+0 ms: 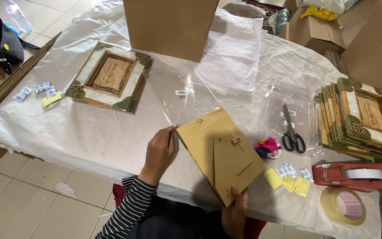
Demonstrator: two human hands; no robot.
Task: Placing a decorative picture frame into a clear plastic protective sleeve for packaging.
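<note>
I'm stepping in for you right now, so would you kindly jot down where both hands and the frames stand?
Left hand: grips the upper left edge of the picture frame, beside the clear plastic sleeve.
Right hand: holds the frame's bottom corner.
The frame is face down, easel back up, apparently partly in the sleeve.
Done: cannot tell how many are bagged; a small pile of frames lies far left.
Left: a stack of frames waits at right; scissors and tape dispenser lie nearby.
</note>
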